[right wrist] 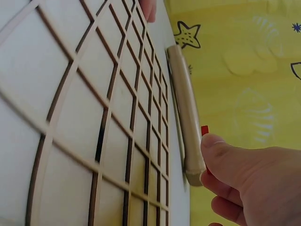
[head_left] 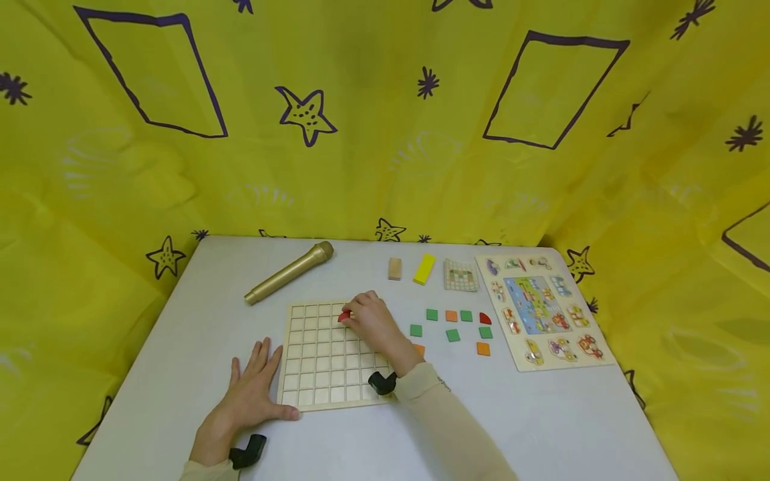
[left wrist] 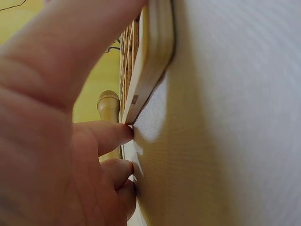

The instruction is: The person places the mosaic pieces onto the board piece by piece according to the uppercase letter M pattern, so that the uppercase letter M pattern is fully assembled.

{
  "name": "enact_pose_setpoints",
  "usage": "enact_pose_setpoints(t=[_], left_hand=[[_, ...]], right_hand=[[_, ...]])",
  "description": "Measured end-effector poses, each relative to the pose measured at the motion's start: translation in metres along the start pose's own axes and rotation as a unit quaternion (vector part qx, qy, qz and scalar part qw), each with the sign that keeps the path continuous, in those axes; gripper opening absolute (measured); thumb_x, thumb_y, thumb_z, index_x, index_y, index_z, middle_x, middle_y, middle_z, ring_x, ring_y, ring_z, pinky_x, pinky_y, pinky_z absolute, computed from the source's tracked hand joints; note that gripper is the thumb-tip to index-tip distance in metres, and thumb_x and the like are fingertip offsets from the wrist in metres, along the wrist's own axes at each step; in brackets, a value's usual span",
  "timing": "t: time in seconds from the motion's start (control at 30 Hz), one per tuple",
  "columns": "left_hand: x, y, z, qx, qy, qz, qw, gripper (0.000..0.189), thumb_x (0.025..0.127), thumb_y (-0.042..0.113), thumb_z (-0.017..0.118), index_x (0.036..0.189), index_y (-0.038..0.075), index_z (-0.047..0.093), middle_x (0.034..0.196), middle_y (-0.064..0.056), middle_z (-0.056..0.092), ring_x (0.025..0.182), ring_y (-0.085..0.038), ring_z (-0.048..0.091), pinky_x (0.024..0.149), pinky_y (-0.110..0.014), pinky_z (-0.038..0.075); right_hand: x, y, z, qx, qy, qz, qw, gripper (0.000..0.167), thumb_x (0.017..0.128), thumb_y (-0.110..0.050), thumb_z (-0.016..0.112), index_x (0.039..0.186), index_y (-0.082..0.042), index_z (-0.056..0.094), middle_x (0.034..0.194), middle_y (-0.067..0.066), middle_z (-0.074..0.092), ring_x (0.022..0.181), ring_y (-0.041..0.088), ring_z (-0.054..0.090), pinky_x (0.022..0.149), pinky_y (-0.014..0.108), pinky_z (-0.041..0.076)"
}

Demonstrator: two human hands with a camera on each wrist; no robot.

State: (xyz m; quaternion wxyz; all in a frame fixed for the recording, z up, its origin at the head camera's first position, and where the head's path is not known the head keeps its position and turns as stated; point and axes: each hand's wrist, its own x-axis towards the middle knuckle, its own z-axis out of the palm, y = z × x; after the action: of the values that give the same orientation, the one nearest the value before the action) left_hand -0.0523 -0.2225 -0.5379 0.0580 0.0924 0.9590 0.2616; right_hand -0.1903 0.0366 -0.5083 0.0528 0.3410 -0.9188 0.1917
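Observation:
A wooden grid board [head_left: 321, 364] with square cells lies on the table. Over its far edge my right hand [head_left: 374, 326] pinches a red quarter-round piece [head_left: 343, 316] between thumb and fingers. The right wrist view shows the red piece [right wrist: 204, 130] as a sliver, mostly hidden by the thumb and held off the board. My left hand [head_left: 251, 394] lies spread at the board's near left corner. In the left wrist view its fingers [left wrist: 115, 136] reach down to the tabletop, close against the board's side [left wrist: 150, 61].
Several green squares [head_left: 432, 314], orange squares [head_left: 483, 349] and another red piece [head_left: 485, 318] lie right of the board. Behind are a gold microphone [head_left: 291, 272], a wooden block [head_left: 394, 268], a yellow block [head_left: 424, 269] and a pattern card [head_left: 460, 276]. A picture puzzle [head_left: 544, 314] lies far right.

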Motion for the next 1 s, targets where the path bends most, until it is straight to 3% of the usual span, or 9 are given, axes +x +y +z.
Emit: enact_pose_setpoints(t=[0.43, 1.0], left_hand=[[-0.001, 0.001, -0.003, 0.006, -0.004, 0.001, 1.0000, 0.135, 0.053, 0.075, 0.078, 0.148, -0.009, 0.030, 0.155, -0.034, 0.009, 0.142, -0.049, 0.004, 0.102, -0.073, -0.005], [0.000, -0.001, 0.002, 0.004, 0.016, 0.015, 0.9998, 0.132, 0.054, 0.071, 0.080, 0.146, -0.010, 0.033, 0.154, -0.034, 0.012, 0.142, -0.049, 0.007, 0.102, -0.073, -0.004]], right_hand=[[0.015, -0.031, 0.021, -0.031, -0.033, -0.033, 0.9984, 0.024, 0.091, -0.029, 0.071, 0.110, -0.015, 0.074, 0.110, -0.002, 0.066, 0.108, 0.017, 0.053, 0.091, 0.030, 0.043], [0.023, -0.049, 0.039, -0.043, -0.063, -0.032, 0.9966, 0.025, 0.093, -0.035, 0.067, 0.109, -0.017, 0.074, 0.113, -0.004, 0.066, 0.110, 0.013, 0.052, 0.089, 0.029, 0.045]])
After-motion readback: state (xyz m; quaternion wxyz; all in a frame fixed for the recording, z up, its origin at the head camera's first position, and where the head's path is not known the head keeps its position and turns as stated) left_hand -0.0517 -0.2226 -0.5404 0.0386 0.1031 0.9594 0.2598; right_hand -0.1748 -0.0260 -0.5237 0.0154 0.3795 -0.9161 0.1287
